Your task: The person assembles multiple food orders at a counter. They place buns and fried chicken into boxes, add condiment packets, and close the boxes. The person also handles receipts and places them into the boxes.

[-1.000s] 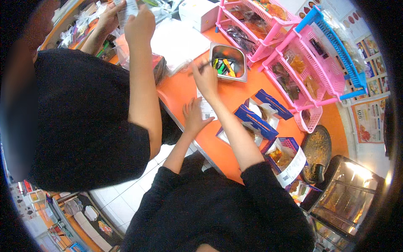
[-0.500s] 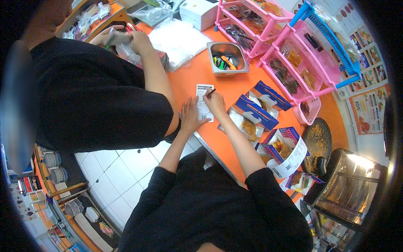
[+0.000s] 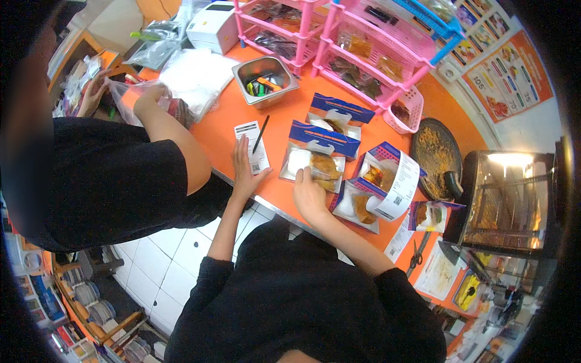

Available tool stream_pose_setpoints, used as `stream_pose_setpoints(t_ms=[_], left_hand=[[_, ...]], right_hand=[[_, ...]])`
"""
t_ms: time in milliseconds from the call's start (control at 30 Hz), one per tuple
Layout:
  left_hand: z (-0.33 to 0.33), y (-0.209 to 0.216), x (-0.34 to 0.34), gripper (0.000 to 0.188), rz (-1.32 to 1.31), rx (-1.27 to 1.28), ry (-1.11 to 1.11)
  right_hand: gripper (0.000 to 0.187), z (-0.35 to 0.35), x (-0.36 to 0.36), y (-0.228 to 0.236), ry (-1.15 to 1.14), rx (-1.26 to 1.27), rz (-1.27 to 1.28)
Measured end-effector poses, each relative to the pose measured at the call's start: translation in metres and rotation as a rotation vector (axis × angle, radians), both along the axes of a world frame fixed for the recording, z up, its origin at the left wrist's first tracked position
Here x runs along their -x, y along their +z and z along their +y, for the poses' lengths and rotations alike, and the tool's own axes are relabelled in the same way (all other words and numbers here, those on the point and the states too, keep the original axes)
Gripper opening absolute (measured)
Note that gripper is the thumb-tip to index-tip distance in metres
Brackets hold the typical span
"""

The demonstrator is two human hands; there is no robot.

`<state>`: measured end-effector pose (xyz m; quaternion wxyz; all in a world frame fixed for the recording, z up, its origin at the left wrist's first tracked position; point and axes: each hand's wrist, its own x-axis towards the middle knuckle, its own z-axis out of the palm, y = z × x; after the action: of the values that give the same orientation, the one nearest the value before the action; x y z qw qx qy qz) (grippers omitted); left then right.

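An orange table (image 3: 227, 115) stands above white floor tiles (image 3: 178, 269), beside a poster-hung white wall (image 3: 517, 134).

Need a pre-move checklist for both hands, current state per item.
1. Left hand on the printed slip: ok, fingers spread over its left side.
2. Black pen out of both hands: ok, lying on the slip.
3. Right hand gripping the clear food pack: cannot tell, fingertips overlap its near edge.
4. Free space around that pack: not ok, another blue-topped pack sits close behind.
5. Co-worker's forearm clear of the left hand: ok, apart.
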<state>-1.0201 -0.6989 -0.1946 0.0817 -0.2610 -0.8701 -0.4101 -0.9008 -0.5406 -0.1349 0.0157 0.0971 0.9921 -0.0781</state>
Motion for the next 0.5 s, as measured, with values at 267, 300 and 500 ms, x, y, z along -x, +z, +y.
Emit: stream_pose_setpoints(t_ms=[267,300,500], left_hand=[[0.06,0.03,-0.015,0.113,-0.046,-0.239,-0.087],[0.064,0.031,-0.018,0.112,-0.059,-0.243,-0.055],[0.051,0.029,-0.024,0.088,-0.167,-0.427,0.028]], right_hand=[[0.047,0.021,-0.058,-0.007,0.188,0.454,0.307],[0.051,0.024,-0.061,-0.003,0.017,0.489,0.411],[0.086,0.043,-0.033,0.011,-0.303,0.23,0.716]])
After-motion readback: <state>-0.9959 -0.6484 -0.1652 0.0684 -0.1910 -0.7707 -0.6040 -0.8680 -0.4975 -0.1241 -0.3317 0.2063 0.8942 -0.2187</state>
